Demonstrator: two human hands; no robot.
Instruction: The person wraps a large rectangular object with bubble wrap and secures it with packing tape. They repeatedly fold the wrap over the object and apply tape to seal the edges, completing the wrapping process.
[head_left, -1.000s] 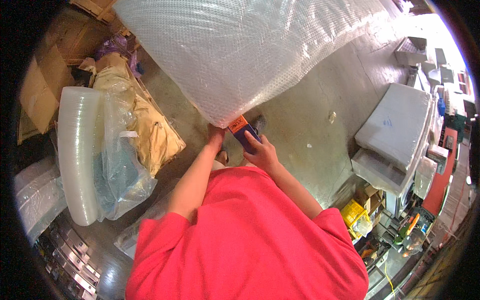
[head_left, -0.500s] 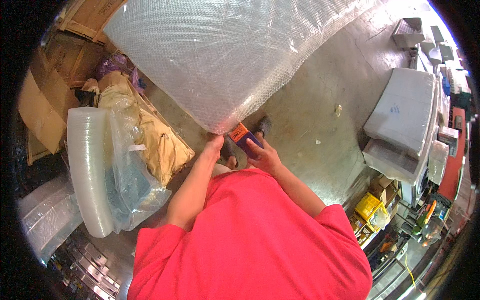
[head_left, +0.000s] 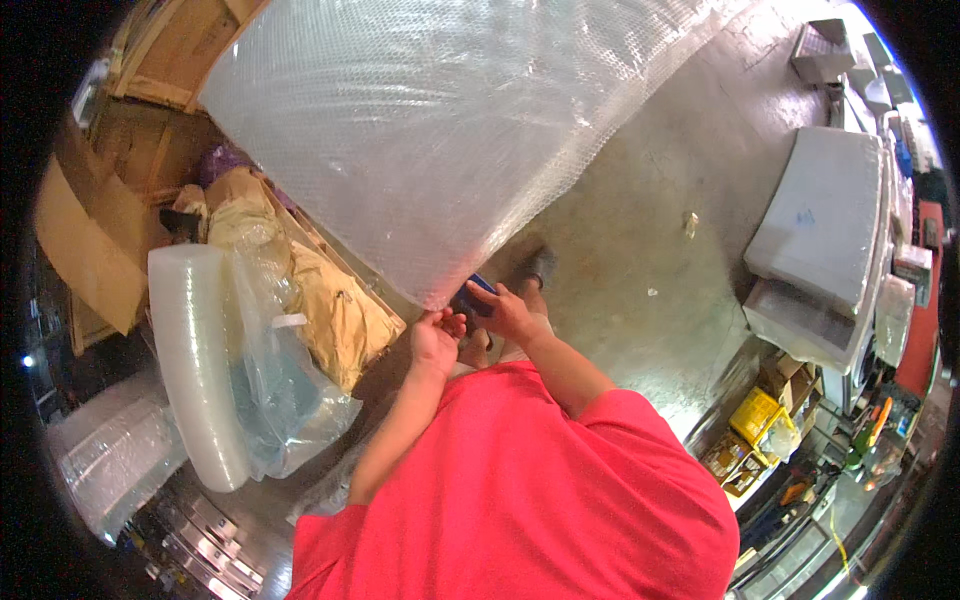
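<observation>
A large panel wrapped in bubble wrap [head_left: 440,130] leans in front of me, its lower corner just above my hands. My right hand [head_left: 508,312] grips a small dark blue tool [head_left: 474,296], largely hidden by the fingers. My left hand [head_left: 436,338] is curled beside it, fingertips near the wrap's lower corner; whether it pinches the wrap I cannot tell. My red shirt [head_left: 540,480] fills the lower middle of the view.
A bubble wrap roll [head_left: 195,360] stands at left beside clear plastic bags [head_left: 285,390] and tan padded bundles [head_left: 330,300]. Cardboard [head_left: 85,260] leans far left. A grey covered machine [head_left: 825,230] is at right on the concrete floor [head_left: 640,250]. Yellow boxes [head_left: 758,415] lie lower right.
The orange part of the tool, visible earlier, is now hidden in my right hand. Both hands stay at the wrap's lower corner; the view has shifted slightly.
</observation>
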